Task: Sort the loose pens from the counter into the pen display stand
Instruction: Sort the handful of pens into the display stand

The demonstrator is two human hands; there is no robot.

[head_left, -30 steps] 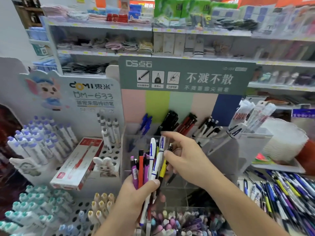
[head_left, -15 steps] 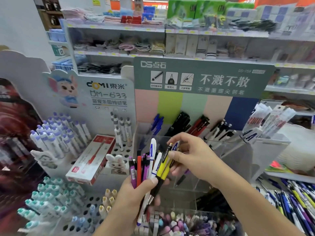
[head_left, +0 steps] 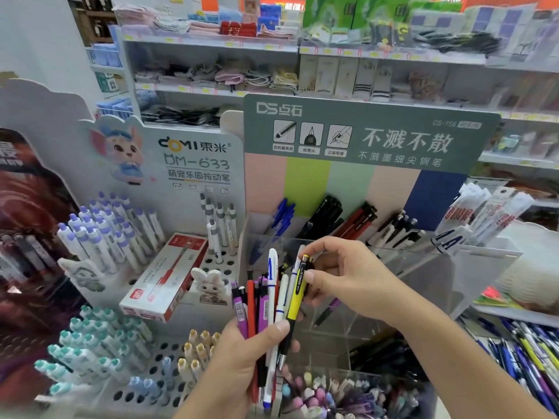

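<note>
1. Bunch of loose pens [head_left: 266,309] held upright in front of the clear pen display stand [head_left: 423,267]: purple, red, white-and-blue and a yellow pen [head_left: 298,294] at the right edge of the bunch.
2. Gripped low on the barrels by the left hand [head_left: 242,358], thumb pressed across the front, fingers wrapped behind.
3. Yellow pen pinched near its top by the right hand [head_left: 341,282], thumb on the barrel, forefinger curled over the cap end; a purple-tipped pen poking out beneath the same palm, hold on it not clear.
4. Behind the hands, slanted compartments of the stand filled by colour: blue pens [head_left: 282,213], black pens [head_left: 325,216], red pens [head_left: 361,220], black-and-white pens [head_left: 399,231].
5. Above them, a green header board [head_left: 369,134] with white Chinese lettering.
6. To the left, a white peg-hole rack [head_left: 145,385] with lilac-capped and teal-capped pens, and a red-and-white pen box [head_left: 165,279] lying on it.
7. At far right, a heap of mixed pens [head_left: 526,358] on the counter.
8. In the background, blurred shop shelves [head_left: 302,49] of folded goods.
</note>
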